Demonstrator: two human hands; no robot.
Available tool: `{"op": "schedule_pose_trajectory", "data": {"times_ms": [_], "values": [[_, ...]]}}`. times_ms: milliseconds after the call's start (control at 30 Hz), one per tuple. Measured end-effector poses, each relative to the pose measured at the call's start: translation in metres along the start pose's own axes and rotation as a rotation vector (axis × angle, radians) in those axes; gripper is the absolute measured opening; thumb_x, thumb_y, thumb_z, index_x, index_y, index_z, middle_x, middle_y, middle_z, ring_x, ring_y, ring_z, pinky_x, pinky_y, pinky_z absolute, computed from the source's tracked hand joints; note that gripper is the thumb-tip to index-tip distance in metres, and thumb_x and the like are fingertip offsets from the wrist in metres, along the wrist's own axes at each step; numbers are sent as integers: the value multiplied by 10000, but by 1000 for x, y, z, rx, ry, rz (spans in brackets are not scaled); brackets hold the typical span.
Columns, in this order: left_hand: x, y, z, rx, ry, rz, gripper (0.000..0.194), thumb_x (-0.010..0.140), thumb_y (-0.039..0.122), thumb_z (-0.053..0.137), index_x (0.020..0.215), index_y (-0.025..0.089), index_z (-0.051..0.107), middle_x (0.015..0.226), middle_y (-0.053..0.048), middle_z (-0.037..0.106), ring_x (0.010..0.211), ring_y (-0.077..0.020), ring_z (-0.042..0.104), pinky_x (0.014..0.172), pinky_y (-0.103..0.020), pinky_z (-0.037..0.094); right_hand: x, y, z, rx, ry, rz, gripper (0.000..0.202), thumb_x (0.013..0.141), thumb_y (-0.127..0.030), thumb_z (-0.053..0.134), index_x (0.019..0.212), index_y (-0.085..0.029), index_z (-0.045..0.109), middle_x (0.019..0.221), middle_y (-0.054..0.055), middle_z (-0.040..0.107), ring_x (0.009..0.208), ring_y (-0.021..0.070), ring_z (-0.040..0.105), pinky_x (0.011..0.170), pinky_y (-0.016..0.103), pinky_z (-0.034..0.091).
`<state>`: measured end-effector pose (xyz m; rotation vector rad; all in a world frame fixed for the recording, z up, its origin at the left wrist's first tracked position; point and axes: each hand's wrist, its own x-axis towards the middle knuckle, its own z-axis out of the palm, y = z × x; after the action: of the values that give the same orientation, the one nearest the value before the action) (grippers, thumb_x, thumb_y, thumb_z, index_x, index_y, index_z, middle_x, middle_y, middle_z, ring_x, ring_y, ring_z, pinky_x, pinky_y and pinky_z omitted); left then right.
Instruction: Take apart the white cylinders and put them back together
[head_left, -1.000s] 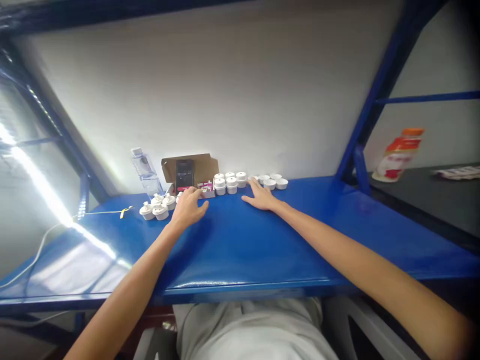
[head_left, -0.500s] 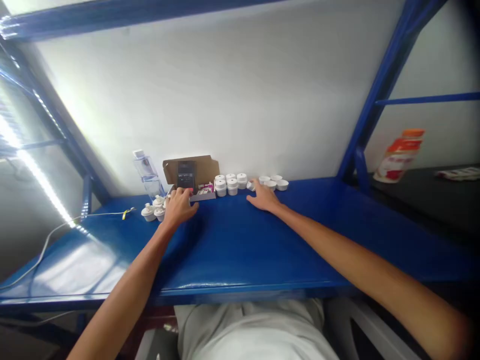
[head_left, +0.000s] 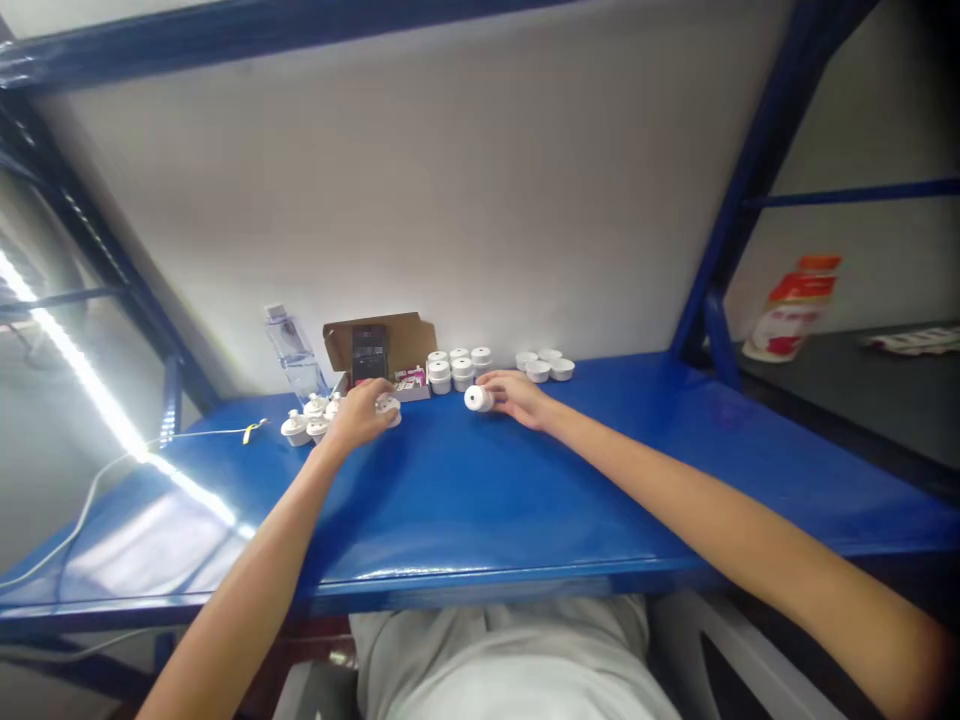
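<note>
White disc [head_left: 389, 410] is pinched by the fingers of the left hand [head_left: 360, 414], in front of the cardboard box [head_left: 412, 338]. White cap [head_left: 478, 398] is grasped by the fingers of the right hand [head_left: 523, 399], tipped, holed end turned to camera; tabletop [head_left: 480, 500] contact can't be told. Both parts are held well apart. White pots [head_left: 460, 372] are grouped behind, between the hands. Four white cups [head_left: 537, 371] are set right of them. Knobbed white pieces [head_left: 296, 428] are clustered left, partly hidden by the left hand.
</note>
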<state>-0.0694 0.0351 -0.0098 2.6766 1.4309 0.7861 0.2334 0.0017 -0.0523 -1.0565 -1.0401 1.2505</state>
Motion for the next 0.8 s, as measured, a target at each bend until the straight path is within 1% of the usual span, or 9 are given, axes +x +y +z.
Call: {"op": "schedule_pose_trajectory", "data": {"times_ms": [100,167,267,333,433,500,600,700,800], "values": [[-2,17,2,-291,-82,80,339,799,375,685,1097,214,678,1146,-88,702,1048,-278,655,923,-393,518,0,3,1,-19,-11,98,153,729,-158,670,874,-148,715,941,101,748,874,227,703,786,372,595],[-5,30,4,-471,-161,114,419,776,394,734,1150,216,670,1201,-93,686,1080,-269,652,944,-389,521,0,4,0,-122,-3,62,137,757,-157,653,865,-149,738,974,116,761,907,257,713,837,416,592],[-9,41,12,-572,-183,104,539,728,415,795,1201,203,647,1271,-116,650,1137,-283,634,972,-403,517,-2,2,-2,-488,10,-166,247,758,-89,603,902,-184,780,1070,94,772,1046,286,701,985,437,537],[-10,41,21,-551,-172,64,570,712,436,809,1200,194,643,1217,-114,667,1110,-291,641,956,-415,524,-6,1,-2,-684,-21,-334,438,715,-27,580,1065,-202,777,1209,76,743,1174,287,659,1066,426,485],[-10,36,32,-536,-220,56,584,729,456,790,1221,187,627,1114,-88,698,1030,-281,661,912,-406,539,-12,1,2,-803,-221,-479,665,662,-11,615,1291,-216,686,1378,69,657,1278,291,602,1094,425,467],[-9,33,36,-541,-231,72,596,734,456,785,1235,182,616,1121,-86,698,1017,-274,661,902,-394,539,-17,2,8,-858,-331,-535,594,674,-50,664,1242,-218,708,1332,73,685,1241,294,626,1091,432,469],[-9,36,36,-556,-205,88,585,748,445,779,1232,176,590,1093,-76,692,966,-245,659,872,-367,530,-22,3,18,-780,-215,-603,415,764,-178,714,1177,-210,712,1238,87,723,1140,279,679,1043,433,508],[-12,45,34,-568,-202,99,615,734,402,792,1246,183,531,935,-27,679,835,-201,648,782,-326,513,-28,-1,28,-546,-64,-637,444,820,-334,741,1234,-208,644,1228,97,708,1111,261,689,944,395,570],[-14,53,32,-567,-195,105,685,700,358,816,1277,185,490,892,-13,686,816,-200,646,730,-302,478,-37,-4,36,-470,-155,-665,445,826,-386,750,1226,-219,649,1237,84,696,1119,243,683,934,362,575]]}}
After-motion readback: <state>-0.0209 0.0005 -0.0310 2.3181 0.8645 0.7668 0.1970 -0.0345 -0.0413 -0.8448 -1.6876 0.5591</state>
